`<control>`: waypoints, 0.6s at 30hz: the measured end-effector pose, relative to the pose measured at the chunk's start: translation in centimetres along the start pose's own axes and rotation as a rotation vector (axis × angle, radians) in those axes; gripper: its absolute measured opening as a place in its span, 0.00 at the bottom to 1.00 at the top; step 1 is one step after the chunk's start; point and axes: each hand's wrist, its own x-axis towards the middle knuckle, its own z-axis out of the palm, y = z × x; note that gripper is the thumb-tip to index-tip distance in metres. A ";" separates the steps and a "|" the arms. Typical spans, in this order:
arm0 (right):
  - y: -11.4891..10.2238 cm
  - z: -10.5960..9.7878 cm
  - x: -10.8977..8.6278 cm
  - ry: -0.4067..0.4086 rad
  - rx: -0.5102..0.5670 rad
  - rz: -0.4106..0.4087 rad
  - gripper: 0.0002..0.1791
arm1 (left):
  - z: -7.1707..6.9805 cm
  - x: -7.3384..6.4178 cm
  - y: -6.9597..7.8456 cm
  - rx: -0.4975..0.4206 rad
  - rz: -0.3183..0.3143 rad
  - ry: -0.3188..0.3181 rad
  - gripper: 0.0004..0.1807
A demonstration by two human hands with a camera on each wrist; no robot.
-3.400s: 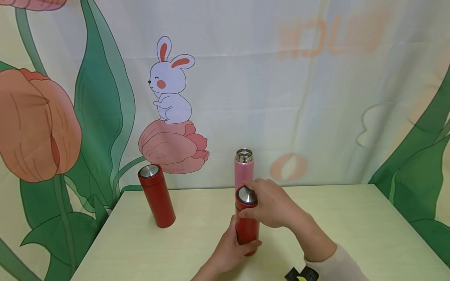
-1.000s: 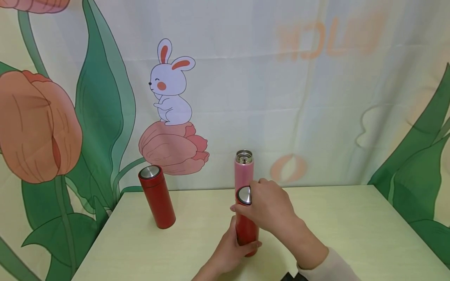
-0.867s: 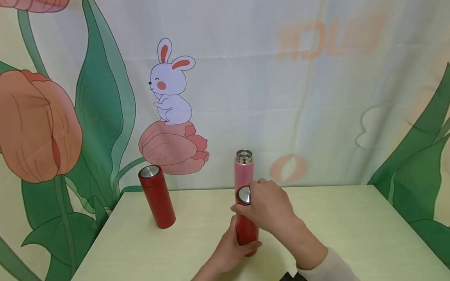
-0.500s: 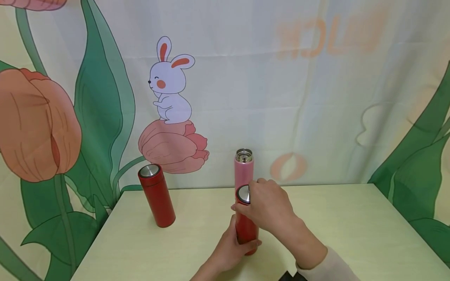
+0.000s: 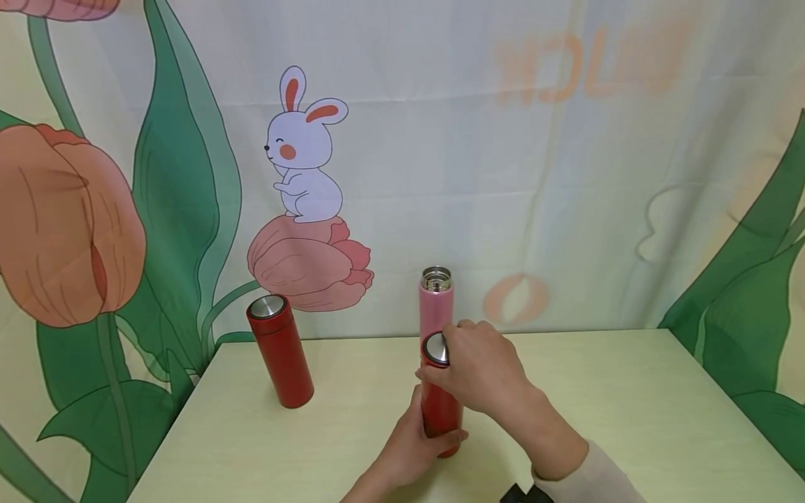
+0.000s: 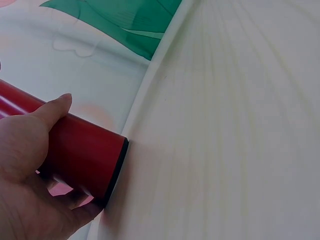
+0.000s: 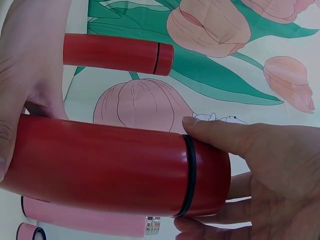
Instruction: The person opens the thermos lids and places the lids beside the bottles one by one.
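- Red, smooth cylindrical bottle (image 5: 441, 412), lower centre of the frame: its silver-topped lid (image 5: 435, 349) sits on, work seemingly unfinished.
- Left hand (image 5: 409, 447) grips its base; right hand (image 5: 484, 367) pinches the lid.
- Pink cylindrical bottle (image 5: 437, 311), centre: already lidless.
- Second red bottle (image 5: 286, 356), left: lid on.

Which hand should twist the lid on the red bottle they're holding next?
Probably the right hand: its thumb and fingers are around the lid. The left hand grips the held red bottle low down, so it seems better for steadying.
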 end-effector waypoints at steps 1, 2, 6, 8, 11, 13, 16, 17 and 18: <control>0.1 0.0 0.0 -0.004 0.004 -0.006 0.24 | 0.0 0.0 0.0 0.002 0.005 0.001 0.41; 0.1 -0.1 0.0 -0.008 0.009 -0.012 0.24 | 0.0 0.0 0.0 0.005 0.007 0.002 0.41; 0.3 -0.2 0.1 -0.033 0.030 -0.035 0.24 | -0.1 -0.1 -0.1 0.000 0.012 -0.001 0.41; 0.4 -0.3 0.2 -0.045 0.044 -0.047 0.23 | -0.1 0.0 -0.1 -0.010 0.002 -0.006 0.42; 0.6 -0.5 0.3 -0.058 0.057 -0.069 0.21 | -0.1 0.0 -0.1 -0.024 -0.022 -0.013 0.42; 0.7 -0.5 0.3 -0.066 0.061 -0.086 0.20 | -0.1 0.0 -0.1 -0.028 -0.034 -0.017 0.43; 0.8 -0.7 0.4 -0.082 0.069 -0.113 0.20 | -0.1 0.0 0.0 -0.027 -0.036 -0.020 0.42; 0.9 -0.7 0.4 -0.090 0.076 -0.121 0.20 | -0.1 0.0 0.0 -0.026 -0.033 -0.020 0.42; 1.0 -0.7 0.5 -0.099 0.083 -0.126 0.20 | -0.1 0.0 0.0 -0.029 -0.031 -0.020 0.42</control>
